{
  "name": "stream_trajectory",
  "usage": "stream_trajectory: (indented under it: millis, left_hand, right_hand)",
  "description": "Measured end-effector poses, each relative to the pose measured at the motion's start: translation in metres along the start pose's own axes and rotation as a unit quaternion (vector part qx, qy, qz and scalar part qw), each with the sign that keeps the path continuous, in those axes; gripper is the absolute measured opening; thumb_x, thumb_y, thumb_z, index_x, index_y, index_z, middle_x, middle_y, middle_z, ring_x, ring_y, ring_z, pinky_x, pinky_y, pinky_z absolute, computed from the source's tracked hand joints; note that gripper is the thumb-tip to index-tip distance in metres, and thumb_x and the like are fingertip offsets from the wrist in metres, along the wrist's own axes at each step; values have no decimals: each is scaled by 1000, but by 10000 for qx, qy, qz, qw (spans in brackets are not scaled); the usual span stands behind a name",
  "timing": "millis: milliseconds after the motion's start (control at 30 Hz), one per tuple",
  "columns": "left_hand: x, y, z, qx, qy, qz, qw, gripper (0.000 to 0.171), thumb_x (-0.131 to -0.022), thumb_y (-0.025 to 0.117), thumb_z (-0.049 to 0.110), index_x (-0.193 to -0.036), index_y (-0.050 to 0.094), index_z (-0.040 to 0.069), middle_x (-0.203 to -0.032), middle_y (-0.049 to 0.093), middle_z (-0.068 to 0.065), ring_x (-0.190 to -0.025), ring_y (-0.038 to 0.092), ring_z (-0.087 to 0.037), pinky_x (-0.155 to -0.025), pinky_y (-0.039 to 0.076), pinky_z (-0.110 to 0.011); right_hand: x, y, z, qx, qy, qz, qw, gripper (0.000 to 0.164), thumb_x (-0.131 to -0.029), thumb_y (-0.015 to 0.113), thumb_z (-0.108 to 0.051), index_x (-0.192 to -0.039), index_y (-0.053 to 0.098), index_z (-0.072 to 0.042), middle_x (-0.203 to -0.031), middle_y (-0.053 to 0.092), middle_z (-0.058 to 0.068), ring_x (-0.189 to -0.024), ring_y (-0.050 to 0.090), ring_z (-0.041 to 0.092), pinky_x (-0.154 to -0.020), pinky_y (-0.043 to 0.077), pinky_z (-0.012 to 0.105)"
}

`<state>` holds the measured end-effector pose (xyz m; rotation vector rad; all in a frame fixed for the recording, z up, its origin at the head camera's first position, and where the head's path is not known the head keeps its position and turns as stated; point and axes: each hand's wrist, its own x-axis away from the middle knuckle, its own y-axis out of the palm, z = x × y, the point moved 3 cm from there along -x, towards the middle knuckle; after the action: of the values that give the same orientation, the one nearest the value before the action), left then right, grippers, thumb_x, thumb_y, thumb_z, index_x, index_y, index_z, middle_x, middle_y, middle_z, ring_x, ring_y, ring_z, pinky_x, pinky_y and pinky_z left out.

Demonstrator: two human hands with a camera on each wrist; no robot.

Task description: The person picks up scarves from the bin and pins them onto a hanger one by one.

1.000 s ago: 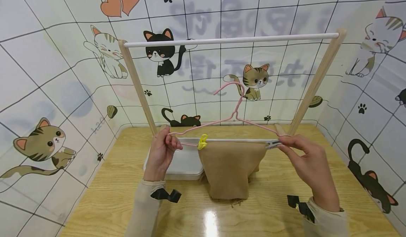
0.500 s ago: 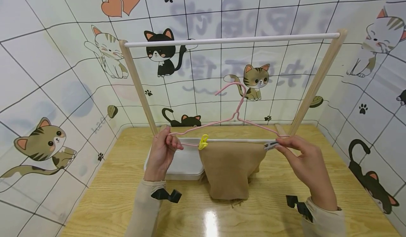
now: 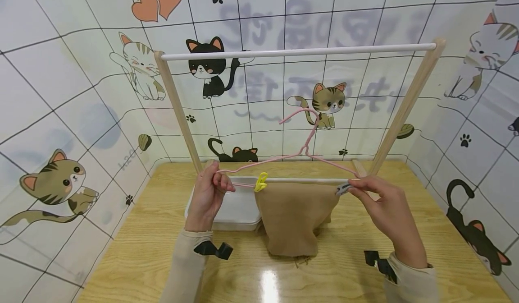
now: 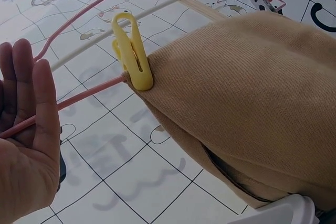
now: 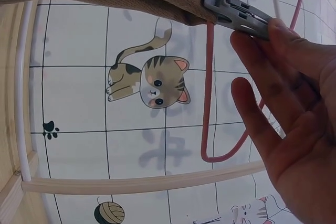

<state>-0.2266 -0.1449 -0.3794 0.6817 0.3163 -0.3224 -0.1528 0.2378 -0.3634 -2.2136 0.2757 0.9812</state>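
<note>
A pink wire hanger (image 3: 267, 160) is held up by its left end in my left hand (image 3: 207, 197), fingers curled round the wire. Brown cloth (image 3: 296, 222) hangs folded over the hanger's lower bar. At its top left corner a yellow clothespin (image 4: 131, 51) clamps cloth and bar together. My right hand (image 3: 387, 213) pinches a grey clothespin (image 5: 236, 11) between thumb and fingers. The jaws of this clothespin sit on the cloth's top right corner, at the bar. In the right wrist view, the hanger's bare right end loops below the grey clothespin.
A wooden rack with a white top rod (image 3: 292, 52) stands behind the hanger. Left of the cloth, a white tray (image 3: 237, 226) sits on the wood-grain table (image 3: 332, 267). Cat-patterned sheets line the back and sides.
My right hand has moved slightly left with the grey clothespin, which now sits further in along the cloth's top edge. The hanger's hook has tipped a little right and down. My left hand stays put.
</note>
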Motion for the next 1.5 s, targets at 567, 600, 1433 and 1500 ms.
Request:
stream_trajectory:
  millis: [567, 600, 1433, 1500]
  left_hand:
    - [-1, -2, -2, -3, -27, -20, 10000, 55, -112, 40, 17, -60, 58, 16, -58, 65, 3, -56, 66, -9, -62, 61, -26]
    - [-1, -2, -2, -5, -33, -7, 10000, 54, -112, 40, 17, -60, 57, 16, -58, 65, 3, -56, 66, -8, -62, 61, -26]
    - [-2, -7, 0, 284, -211, 353, 9987, 52, -110, 41, 19, -60, 51, 17, -54, 58, 7, -51, 59, -6, -65, 63, -30]
    - [-2, -8, 0, 283, -216, 377, 9987, 52, -111, 41, 19, -60, 51, 17, -54, 58, 7, -51, 59, -6, -65, 63, -30]
  right_hand:
    - [0, 3, 2, 227, -20, -294, 9993, 33, -76, 83, 11, -103, 79, -8, -91, 76, -3, -77, 56, -5, -61, 43, 12]
    - [0, 3, 1, 236, -3, -316, 9992, 33, -76, 83, 10, -104, 79, -8, -93, 76, -2, -79, 58, -6, -62, 44, 11]
    - [2, -14, 0, 180, 509, 617, 9966, 19, -88, 78, 1, -106, 76, -4, -98, 69, -24, -89, 60, -18, -63, 48, 4]
    - [3, -17, 3, 209, 739, 710, 9945, 15, -92, 76, -3, -107, 76, -5, -99, 64, -33, -88, 59, -17, -58, 48, 5]
